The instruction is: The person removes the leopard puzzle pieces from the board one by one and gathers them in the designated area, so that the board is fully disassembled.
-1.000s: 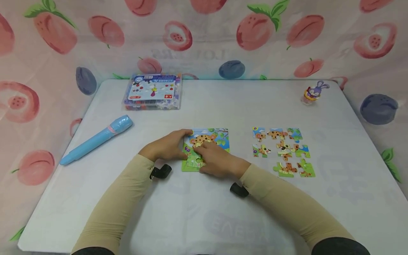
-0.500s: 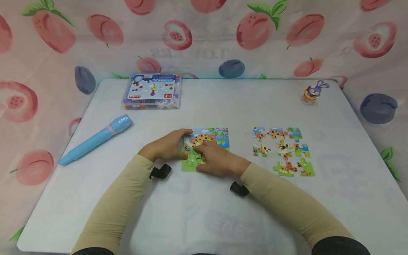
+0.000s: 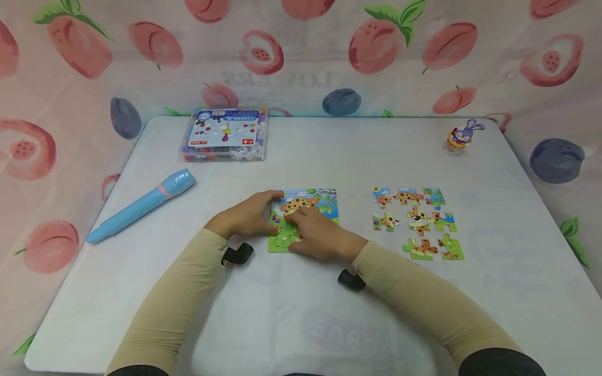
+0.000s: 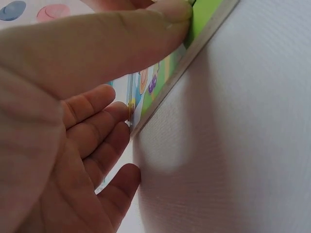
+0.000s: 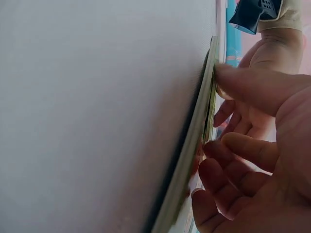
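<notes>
A puzzle board (image 3: 324,197) with a leopard picture lies mid-table. My left hand (image 3: 249,214) steadies its left side, the thumb straight at the edge and the fingertips at the far corner. In the left wrist view, the relaxed fingers (image 4: 104,121) meet that corner. My right hand (image 3: 322,235) holds a green puzzle piece (image 3: 284,240) over the board's near left corner. The right wrist view shows its thumb at the board's edge (image 5: 194,131) and its other fingers (image 5: 228,179) curled above; the hand hides much of the picture.
Several loose puzzle pieces (image 3: 417,220) lie in rows to the right. At the back left sits a clear case (image 3: 223,136) of small parts, with a blue wrapped wand-like object (image 3: 141,207) nearer. A purple rabbit figure (image 3: 461,137) stands at the back right.
The green puzzle piece has settled flatter and lower toward the board's near left corner. My right hand has shifted slightly left; my left hand stays in place.
</notes>
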{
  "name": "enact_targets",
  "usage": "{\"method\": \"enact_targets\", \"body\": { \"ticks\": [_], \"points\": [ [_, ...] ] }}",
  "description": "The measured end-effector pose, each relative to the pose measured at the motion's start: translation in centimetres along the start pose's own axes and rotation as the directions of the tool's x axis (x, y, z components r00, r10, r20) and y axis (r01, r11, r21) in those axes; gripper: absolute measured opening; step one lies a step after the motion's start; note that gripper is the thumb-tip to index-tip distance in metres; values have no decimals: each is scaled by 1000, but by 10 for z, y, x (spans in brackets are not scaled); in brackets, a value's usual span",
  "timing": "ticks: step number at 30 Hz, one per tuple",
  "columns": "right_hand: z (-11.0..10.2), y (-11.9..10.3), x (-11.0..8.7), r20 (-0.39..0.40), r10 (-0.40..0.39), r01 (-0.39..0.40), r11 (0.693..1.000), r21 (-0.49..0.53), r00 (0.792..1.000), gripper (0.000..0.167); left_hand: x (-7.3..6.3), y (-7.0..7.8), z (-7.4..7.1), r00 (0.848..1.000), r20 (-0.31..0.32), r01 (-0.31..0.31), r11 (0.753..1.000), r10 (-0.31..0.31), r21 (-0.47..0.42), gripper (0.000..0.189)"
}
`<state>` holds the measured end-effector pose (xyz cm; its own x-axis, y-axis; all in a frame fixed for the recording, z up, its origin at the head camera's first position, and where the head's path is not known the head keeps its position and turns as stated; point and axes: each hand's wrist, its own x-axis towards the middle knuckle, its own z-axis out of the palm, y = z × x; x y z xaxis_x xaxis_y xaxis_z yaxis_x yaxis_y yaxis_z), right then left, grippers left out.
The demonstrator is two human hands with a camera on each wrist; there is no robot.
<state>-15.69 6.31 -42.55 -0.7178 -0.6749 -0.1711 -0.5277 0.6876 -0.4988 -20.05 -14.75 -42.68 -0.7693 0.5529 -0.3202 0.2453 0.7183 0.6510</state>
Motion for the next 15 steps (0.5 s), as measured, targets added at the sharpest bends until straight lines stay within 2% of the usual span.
{"method": "enact_targets", "body": {
  "ticks": [5, 15],
  "points": [
    [0, 1, 0, -25, -23, 23, 1000, 10, 999, 50, 0, 0, 1, 1000, -1, 5, 1000, -5, -2, 87],
    [-3, 6, -1, -38, 3, -2, 1000, 2, 999, 43, 0, -1, 1, 1000, -1, 2, 1000, -2, -5, 88]
  ]
}}
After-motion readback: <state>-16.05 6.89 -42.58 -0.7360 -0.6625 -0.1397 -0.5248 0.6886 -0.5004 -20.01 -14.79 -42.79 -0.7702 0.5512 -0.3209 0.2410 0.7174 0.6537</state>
